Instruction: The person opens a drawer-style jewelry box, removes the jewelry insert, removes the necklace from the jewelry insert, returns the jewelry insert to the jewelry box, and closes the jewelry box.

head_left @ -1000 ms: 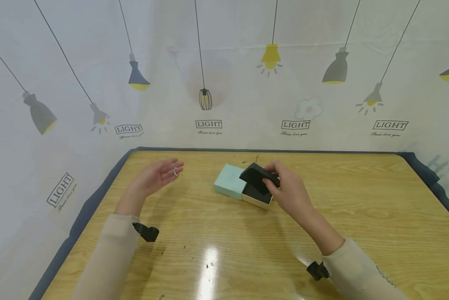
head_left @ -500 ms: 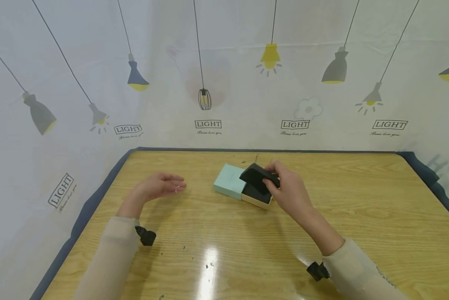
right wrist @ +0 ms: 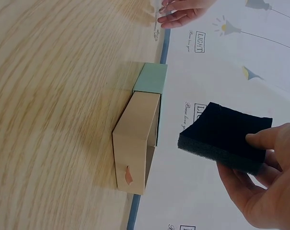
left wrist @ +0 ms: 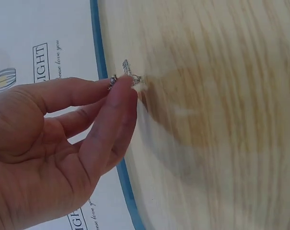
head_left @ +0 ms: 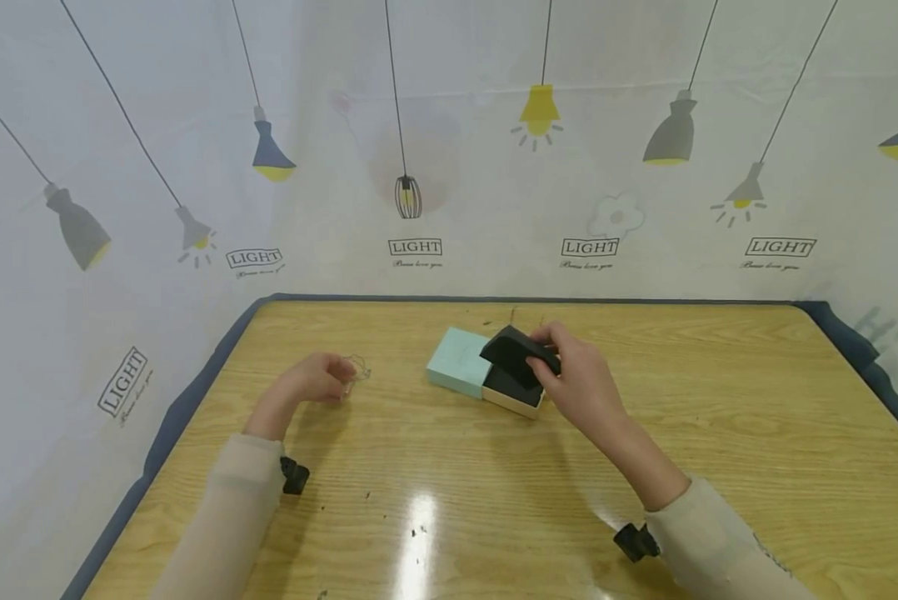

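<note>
In the head view my left hand (head_left: 316,377) is low over the table's left half. Its thumb and fingertips pinch a thin silver chain, like a bracelet (left wrist: 126,67), whose loose part reaches the tabletop. My right hand (head_left: 582,379) grips a black foam pad (right wrist: 226,136) between thumb and fingers, tilted above a small drawer-style gift box. The box's mint-green sleeve (head_left: 460,362) lies on the table, with its cream drawer (right wrist: 134,117) pulled partly out to the right. A small brown pull tab (right wrist: 128,175) is on the drawer's front. The drawer's inside looks dark from above.
The wood-grain table (head_left: 434,467) has a dark blue edging at its back and sides. Behind it hangs a white cloth (head_left: 479,150) printed with lamps. A small black camera (head_left: 295,476) is on the left wrist, another camera (head_left: 635,542) on the right.
My left hand has turned palm-down and lowered toward the table, bringing the bracelet, first hanging at its fingers, down to the tabletop. The right hand, foam pad and box look unchanged.
</note>
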`<state>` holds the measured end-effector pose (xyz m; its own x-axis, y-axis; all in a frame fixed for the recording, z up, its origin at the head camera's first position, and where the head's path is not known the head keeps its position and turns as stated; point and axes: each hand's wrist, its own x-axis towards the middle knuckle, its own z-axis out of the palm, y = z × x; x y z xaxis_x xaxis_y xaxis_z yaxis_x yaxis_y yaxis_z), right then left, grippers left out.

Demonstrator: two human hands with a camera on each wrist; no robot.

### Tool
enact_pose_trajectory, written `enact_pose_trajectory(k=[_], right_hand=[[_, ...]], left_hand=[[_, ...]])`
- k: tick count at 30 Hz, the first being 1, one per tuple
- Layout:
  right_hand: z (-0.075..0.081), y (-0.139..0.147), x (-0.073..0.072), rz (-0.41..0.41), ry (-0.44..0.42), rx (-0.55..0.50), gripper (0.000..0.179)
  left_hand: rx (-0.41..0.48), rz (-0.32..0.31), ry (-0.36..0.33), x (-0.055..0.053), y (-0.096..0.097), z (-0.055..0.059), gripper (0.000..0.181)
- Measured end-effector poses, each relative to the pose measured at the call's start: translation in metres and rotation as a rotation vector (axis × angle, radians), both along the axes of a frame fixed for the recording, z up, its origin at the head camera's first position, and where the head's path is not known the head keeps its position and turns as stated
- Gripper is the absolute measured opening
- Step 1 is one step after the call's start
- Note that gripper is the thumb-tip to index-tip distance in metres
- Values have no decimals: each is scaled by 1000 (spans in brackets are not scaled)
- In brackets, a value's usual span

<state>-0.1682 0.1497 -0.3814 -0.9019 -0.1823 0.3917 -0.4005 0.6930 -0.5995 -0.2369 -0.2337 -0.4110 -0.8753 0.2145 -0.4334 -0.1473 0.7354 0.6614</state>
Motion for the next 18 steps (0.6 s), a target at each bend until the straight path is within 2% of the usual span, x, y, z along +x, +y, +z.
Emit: enact_pose_trajectory(k=[5, 10, 14, 18], right_hand=[[-1, 1, -1, -5, -5, 0, 22], [-1, 3, -1, -16, -21, -1, 23], [-2, 5, -1, -22, -27, -2, 23], [-2, 5, -2, -22, -29, -4, 24]], left_hand=[[-144, 6, 22, 1, 2, -3, 48], [-245, 2, 32, 5, 6, 0, 49], [-292, -26, 135, 4, 11, 4, 47], [-265, -86, 265, 0, 22, 11, 45]])
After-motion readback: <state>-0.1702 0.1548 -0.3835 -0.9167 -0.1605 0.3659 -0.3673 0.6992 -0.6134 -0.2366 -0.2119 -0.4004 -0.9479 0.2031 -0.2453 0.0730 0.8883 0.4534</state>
